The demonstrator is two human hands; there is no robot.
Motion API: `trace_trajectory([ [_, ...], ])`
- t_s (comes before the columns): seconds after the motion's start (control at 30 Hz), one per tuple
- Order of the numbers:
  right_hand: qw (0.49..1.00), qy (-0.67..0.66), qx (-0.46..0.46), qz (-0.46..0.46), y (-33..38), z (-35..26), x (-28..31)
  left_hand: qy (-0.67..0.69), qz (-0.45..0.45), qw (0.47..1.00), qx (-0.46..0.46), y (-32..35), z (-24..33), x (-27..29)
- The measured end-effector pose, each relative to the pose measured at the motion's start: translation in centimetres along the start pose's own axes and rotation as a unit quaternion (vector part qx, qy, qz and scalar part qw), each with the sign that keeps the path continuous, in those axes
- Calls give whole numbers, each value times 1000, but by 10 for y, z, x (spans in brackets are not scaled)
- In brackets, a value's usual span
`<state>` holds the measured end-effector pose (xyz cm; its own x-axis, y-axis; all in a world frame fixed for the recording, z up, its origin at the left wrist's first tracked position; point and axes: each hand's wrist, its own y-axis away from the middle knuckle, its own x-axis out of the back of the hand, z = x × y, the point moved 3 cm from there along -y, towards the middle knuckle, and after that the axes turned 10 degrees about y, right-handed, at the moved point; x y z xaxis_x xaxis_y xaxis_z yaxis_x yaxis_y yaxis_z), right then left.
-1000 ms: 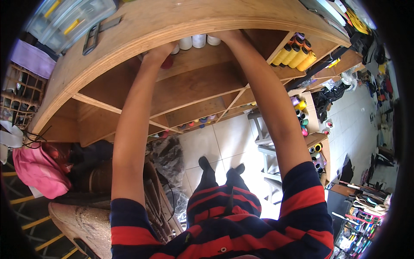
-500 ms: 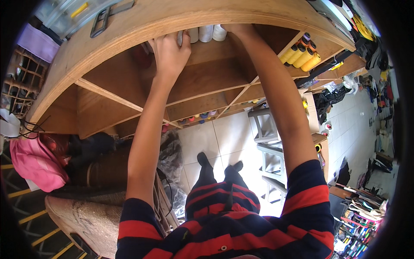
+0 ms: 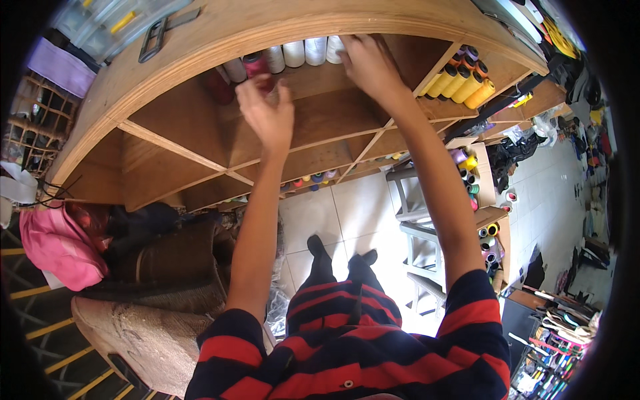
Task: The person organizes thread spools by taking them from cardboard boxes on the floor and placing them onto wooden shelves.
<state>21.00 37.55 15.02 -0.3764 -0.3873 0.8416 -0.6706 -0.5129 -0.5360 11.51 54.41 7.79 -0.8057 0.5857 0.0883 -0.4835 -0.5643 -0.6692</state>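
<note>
A row of thread spools stands in an upper compartment of the wooden shelf. It includes several white spools and a dark red spool. Just in front of the red spool is my left hand, slightly blurred, its fingers and thumb apart with nothing visible in them. At the row's right end, my right hand reaches in with its fingertips against the side of the last white spool; the fingers do not wrap round it. Another dark red spool lies in shadow at the left.
Yellow and orange spools fill the compartment to the right. Lower shelves hold small coloured spools. Grey stools and an open carton of spools stand below right. A pink cloth bundle lies at left.
My left hand has drawn back and down from the row, uncovering the red spool and white ones. My right hand has come partly out from under the shelf's top edge, so its fingers show.
</note>
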Motion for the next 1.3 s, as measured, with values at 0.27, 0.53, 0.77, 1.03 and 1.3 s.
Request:
trace_trajectory([
  [0.27, 985, -174, -19, -8, 85, -23, 12, -197, -49, 973, 112, -15, -50, 9],
  [0.53, 958, -266, -74, -76, 203, -27, 38, -219, -65, 973, -35, -16, -67, 3],
  [0.77, 923, -256, -261, -122, 397, 20, 70, -222, -188, 947, -136, -6, -75, 23],
  [1.03, 812, -181, -549, -77, 628, 60, 149, -307, -250, 901, -179, 108, -24, 17],
  [1.3, 737, -136, -662, 3, 774, 126, 203, -52, -487, 871, 50, 354, 56, -64],
])
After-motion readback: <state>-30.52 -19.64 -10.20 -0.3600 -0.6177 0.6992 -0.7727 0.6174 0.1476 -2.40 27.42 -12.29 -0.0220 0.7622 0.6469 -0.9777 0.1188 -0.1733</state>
